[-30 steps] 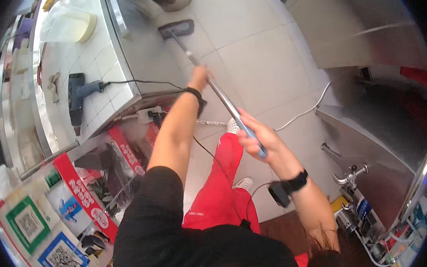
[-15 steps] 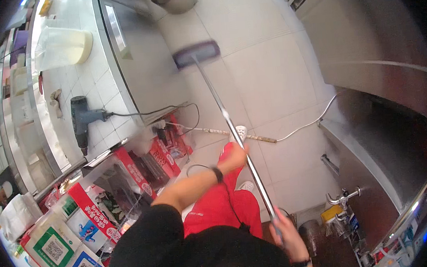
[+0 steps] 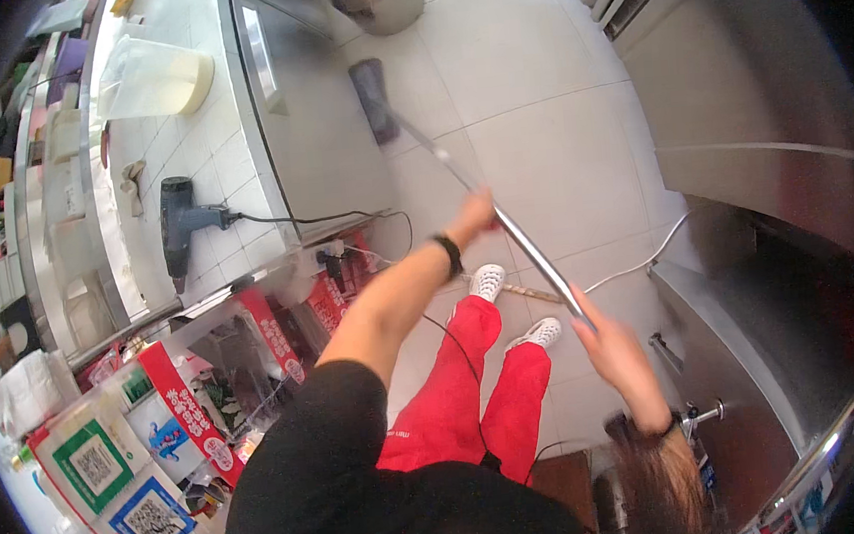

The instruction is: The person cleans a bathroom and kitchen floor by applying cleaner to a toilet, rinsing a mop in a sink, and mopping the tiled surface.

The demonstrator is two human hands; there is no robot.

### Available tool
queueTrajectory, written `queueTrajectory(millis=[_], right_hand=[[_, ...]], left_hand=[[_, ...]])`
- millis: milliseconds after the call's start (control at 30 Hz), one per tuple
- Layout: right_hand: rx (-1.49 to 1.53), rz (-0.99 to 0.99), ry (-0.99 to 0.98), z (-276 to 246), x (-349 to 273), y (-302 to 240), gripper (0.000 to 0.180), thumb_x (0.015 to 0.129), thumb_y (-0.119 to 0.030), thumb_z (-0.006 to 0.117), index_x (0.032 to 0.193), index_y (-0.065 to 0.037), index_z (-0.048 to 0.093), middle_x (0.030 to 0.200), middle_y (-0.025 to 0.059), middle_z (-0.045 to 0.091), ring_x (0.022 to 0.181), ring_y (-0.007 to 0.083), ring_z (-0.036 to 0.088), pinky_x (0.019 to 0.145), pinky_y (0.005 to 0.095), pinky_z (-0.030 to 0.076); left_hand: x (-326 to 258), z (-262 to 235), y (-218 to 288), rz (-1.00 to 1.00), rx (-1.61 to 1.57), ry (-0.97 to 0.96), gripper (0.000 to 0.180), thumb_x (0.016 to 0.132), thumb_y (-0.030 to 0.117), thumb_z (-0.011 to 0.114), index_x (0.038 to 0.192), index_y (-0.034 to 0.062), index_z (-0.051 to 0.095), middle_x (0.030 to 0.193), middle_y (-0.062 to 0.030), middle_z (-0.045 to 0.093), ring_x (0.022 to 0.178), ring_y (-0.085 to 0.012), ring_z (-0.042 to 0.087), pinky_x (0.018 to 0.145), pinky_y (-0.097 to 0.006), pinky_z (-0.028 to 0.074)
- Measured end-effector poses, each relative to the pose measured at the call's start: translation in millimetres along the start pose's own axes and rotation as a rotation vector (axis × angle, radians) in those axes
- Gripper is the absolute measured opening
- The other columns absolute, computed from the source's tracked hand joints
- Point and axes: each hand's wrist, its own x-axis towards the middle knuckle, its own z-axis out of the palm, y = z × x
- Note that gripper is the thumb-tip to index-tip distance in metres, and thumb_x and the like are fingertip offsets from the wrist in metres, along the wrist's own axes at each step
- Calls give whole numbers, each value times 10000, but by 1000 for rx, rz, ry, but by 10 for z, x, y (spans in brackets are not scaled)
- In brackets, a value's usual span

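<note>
A mop with a long silver pole (image 3: 529,249) slants across the view, and its dark flat head (image 3: 374,100) lies on the pale tiled floor (image 3: 528,149) beside the steel cabinet at the left. My left hand (image 3: 474,217), a black band at its wrist, is closed round the pole partway along. Nearer me, my right hand (image 3: 605,339) grips the pole close to its upper end. Both arms reach forward. The mop head and the lower pole are slightly blurred. My white shoes (image 3: 488,281) stand just below the pole.
A steel cabinet (image 3: 321,125) with a tiled counter is at the left, bearing a heat gun (image 3: 183,226) and a translucent tub (image 3: 157,79). A bin (image 3: 376,5) stands at the far end. White cable (image 3: 637,262) crosses the floor. Brown panels (image 3: 745,101) line the right.
The mop head has swung left and turned lengthwise along the cabinet. My right hand has moved forward and right, my left hand forward. Both shoes now show fully, with legs apart.
</note>
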Motion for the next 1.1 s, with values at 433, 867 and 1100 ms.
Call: queueTrajectory(millis=[433, 867, 1100], right_hand=[[286, 72, -234, 1191, 2139, -924, 585, 955, -329, 468, 1490, -234, 252, 1020, 236, 649, 877, 393, 644, 775, 476, 503], [720, 747, -306, 858, -2510, 1100, 521, 990, -243, 490, 1476, -261, 304, 546, -26, 439, 390, 99, 412, 354, 263, 346], [996, 842, -155, 936, -2531, 1163, 451, 980, -317, 497, 1406, -247, 367, 577, -26, 479, 397, 86, 425, 349, 239, 341]], left_hand=[[343, -1238, 653, 319, 790, 391, 717, 791, 436, 654, 1412, 161, 425, 1561, -223, 104, 1445, -428, 26, 1117, -625, 129], [-3577, 921, -620, 478, 911, -626, 896, 773, 793, 447, 1290, 65, 523, 1529, -324, -42, 1324, -663, -32, 1069, -701, 67], [-3579, 1155, -568, 640, 692, -638, 793, 780, 653, 606, 1310, 84, 451, 1528, -313, 11, 1333, -643, 35, 1053, -720, 94]])
